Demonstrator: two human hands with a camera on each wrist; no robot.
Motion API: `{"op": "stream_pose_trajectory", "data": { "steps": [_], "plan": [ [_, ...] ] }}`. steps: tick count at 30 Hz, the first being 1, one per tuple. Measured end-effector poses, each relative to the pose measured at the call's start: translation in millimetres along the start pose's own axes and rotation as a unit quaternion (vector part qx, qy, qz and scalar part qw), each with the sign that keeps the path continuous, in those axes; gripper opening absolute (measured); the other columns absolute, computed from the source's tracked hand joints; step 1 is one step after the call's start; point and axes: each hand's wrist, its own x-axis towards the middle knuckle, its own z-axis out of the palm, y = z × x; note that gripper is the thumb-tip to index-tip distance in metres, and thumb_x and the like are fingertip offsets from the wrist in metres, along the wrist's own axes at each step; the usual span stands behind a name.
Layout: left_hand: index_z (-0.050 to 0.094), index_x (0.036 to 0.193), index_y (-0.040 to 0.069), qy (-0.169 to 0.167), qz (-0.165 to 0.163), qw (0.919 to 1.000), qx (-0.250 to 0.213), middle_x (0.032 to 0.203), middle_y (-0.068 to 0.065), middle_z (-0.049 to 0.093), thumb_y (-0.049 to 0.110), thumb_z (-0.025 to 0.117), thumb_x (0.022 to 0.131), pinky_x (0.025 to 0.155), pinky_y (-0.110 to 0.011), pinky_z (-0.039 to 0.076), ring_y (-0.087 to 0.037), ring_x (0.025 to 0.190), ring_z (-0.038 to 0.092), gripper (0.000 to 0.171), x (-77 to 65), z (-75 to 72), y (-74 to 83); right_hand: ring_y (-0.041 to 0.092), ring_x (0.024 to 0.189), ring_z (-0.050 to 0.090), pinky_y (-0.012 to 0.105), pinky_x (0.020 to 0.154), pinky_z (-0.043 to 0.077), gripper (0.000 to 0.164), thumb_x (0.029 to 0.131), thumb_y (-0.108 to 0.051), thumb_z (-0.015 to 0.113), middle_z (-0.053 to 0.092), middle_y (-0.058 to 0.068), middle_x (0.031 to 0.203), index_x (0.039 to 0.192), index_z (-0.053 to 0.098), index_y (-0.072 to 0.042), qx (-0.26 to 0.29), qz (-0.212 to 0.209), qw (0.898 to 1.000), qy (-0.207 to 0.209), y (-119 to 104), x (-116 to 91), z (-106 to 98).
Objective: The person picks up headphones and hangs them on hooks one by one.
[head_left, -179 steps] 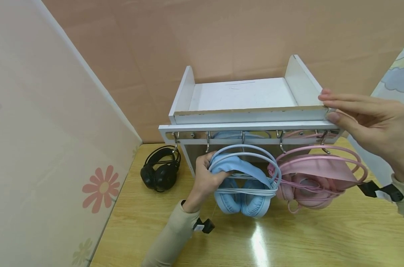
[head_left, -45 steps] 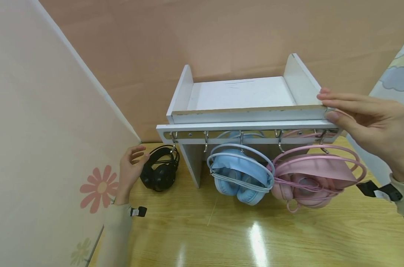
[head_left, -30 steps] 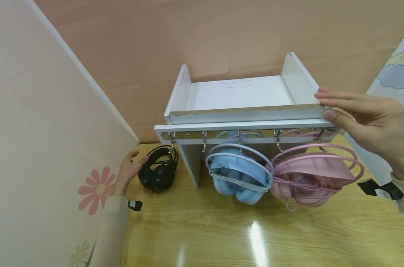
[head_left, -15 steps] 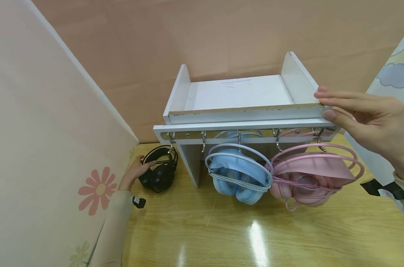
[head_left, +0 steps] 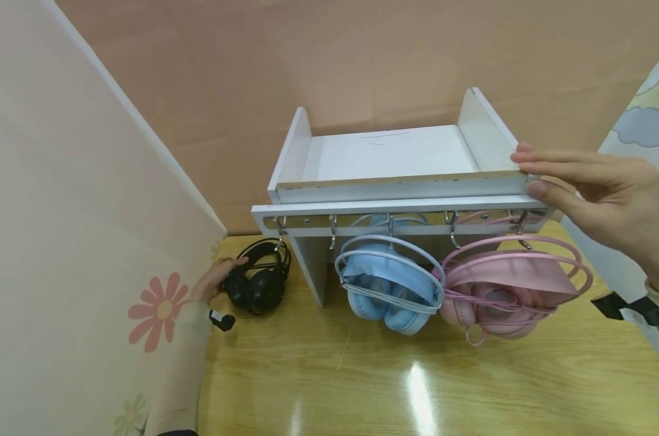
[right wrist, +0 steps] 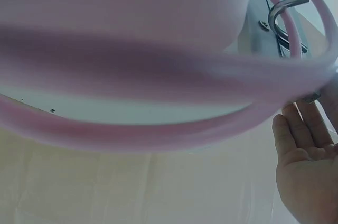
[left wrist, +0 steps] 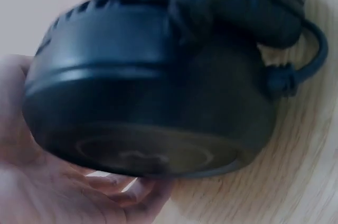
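Observation:
My left hand (head_left: 220, 280) is at the black headphones (head_left: 261, 287) on the table, left of the white shelf (head_left: 402, 191). In the left wrist view, its fingers hold round a black ear cup (left wrist: 153, 92), which hides part of them. My right hand (head_left: 607, 197) grips the shelf's front right corner, fingertips over the side panel and thumb against the front. Blue headphones (head_left: 391, 303) hang from the middle of the shelf's hook rail. Pink headphones (head_left: 511, 284) hang at its right end; their band (right wrist: 158, 71) fills much of the right wrist view.
Several metal hooks (head_left: 333, 232) line the shelf's front rail. A pale wall with flower prints (head_left: 160, 312) stands close by the left arm. Behind the shelf is a brown wall (head_left: 362, 60). The wooden table (head_left: 351, 387) stretches out in front.
My left hand has let go of the blue headphones, which now hang from the rail, and moved left to the black headphones, closing on an ear cup. The right hand has stayed on the corner.

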Motion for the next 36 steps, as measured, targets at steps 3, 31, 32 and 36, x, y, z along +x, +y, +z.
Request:
{"op": "stream_pose_trajectory", "data": {
  "steps": [3,31,32,36],
  "plan": [
    [0.059,0.125,0.004,-0.006,-0.007,0.9999,-0.01,0.103,-0.001,0.061,0.045,0.062,0.106,0.086,-0.036,0.052,-0.013,0.084,0.064,0.045,6.1,-2.8,-2.4,0.019,0.131,0.069,0.014,0.067,0.039,0.03,0.094,0.01,0.074,0.077,0.018,0.127,0.112,0.063,0.032,-0.008,-0.002,1.0,-0.005,-1.4,0.5,-0.3],
    [0.051,0.132,-0.008,0.002,-0.031,0.9995,-0.004,0.104,-0.006,0.06,0.027,0.06,0.106,0.071,-0.025,0.058,-0.009,0.076,0.065,0.045,4.1,-1.7,-1.0,0.019,0.131,0.069,0.016,0.059,0.032,0.032,0.093,0.01,0.075,0.077,0.019,0.127,0.111,0.063,0.033,-0.004,0.002,1.0,-0.007,0.6,0.2,-1.1],
    [0.051,0.13,-0.007,-0.001,-0.027,0.9996,-0.009,0.102,-0.005,0.06,0.026,0.06,0.106,0.071,-0.024,0.058,-0.008,0.075,0.065,0.042,3.7,-1.5,-0.2,0.019,0.131,0.069,0.016,0.059,0.032,0.032,0.093,0.01,0.075,0.077,0.018,0.126,0.111,0.063,0.033,-0.001,0.002,1.0,-0.007,0.6,0.2,-1.1],
    [0.05,0.133,-0.01,-0.01,-0.011,0.9995,-0.027,0.098,-0.002,0.06,0.026,0.06,0.107,0.071,-0.021,0.057,-0.004,0.071,0.064,0.046,3.1,-0.8,2.6,0.021,0.132,0.069,0.016,0.072,0.042,0.033,0.092,0.011,0.075,0.076,0.02,0.126,0.111,0.062,0.034,0.017,0.003,1.0,-0.004,0.7,-0.4,-0.6]
  ]
}}
